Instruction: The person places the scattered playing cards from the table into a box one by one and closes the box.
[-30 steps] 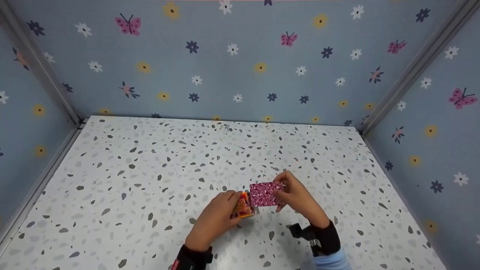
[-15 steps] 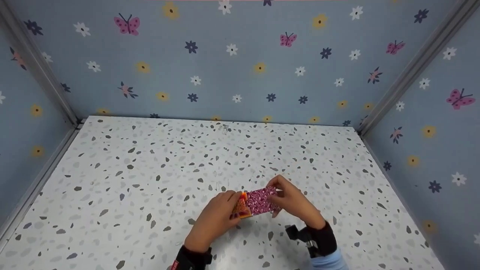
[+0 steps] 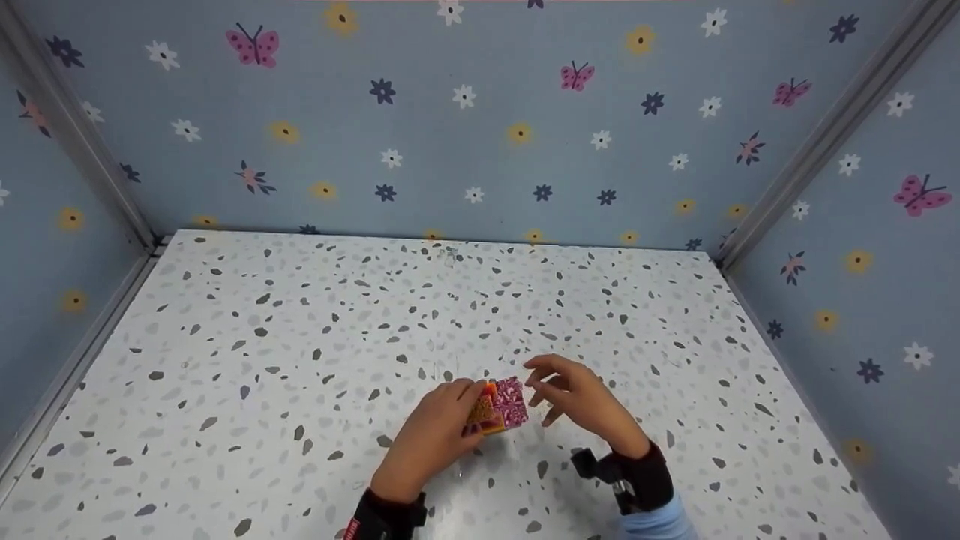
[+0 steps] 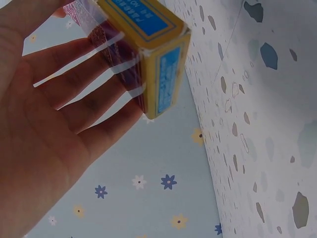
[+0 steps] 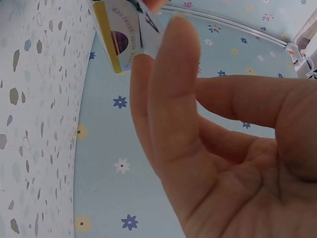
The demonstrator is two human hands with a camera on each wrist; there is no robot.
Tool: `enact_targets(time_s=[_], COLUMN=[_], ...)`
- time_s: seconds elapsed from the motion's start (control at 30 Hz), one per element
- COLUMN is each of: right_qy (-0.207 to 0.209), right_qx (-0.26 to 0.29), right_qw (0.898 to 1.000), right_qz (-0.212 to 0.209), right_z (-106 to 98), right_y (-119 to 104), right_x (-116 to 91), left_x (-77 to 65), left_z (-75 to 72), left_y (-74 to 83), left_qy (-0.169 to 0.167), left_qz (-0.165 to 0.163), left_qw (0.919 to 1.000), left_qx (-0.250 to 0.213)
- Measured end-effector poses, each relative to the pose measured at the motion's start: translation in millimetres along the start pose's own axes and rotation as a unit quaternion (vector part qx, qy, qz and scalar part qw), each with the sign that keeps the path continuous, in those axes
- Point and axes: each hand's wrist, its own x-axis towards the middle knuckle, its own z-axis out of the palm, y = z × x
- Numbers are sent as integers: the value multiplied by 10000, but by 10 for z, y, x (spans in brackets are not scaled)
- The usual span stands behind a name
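My left hand (image 3: 431,439) grips a small orange-and-yellow playing card box (image 3: 484,411) by its sides, a little above the table. A deck of playing cards (image 3: 511,403) with pink-and-white patterned backs sits partly inside, its outer part sticking out of the box's right end. In the left wrist view the box's yellow end (image 4: 168,82) with blue printed labels faces the camera, with several fingers along one side. Just right of the cards is my right hand (image 3: 585,396), its fingers loosely bent and holding nothing, fingertips right at the deck's outer edge.
The speckled white table (image 3: 337,315) spreads around both hands. Blue flowered panels (image 3: 450,120) stand at the back and both sides, with grey metal posts (image 3: 817,142) at the corners.
My right hand has brought the pink-backed deck left and slid it farther into the box, then let go of it. The left hand has stayed nearly in place, still gripping the box.
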Motion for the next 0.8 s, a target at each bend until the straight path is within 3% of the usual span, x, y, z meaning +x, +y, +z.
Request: enact_targets(time_s=[0.33, 0.57, 0.8], right_qy=[39, -187, -346], right_qx=[-237, -141, -154], right_qw=[9997, 9997, 9993], right_qz=[-29, 17, 65], right_z=[32, 103, 194], right_y=[44, 81, 6], right_x=[27, 66, 65], left_x=[13, 20, 14], left_z=[6, 21, 11], left_y=[3, 11, 15], left_qy=[15, 226, 232], left_qz=[102, 78, -1], left_qw=[9999, 9997, 9997], left_qx=[137, -23, -39])
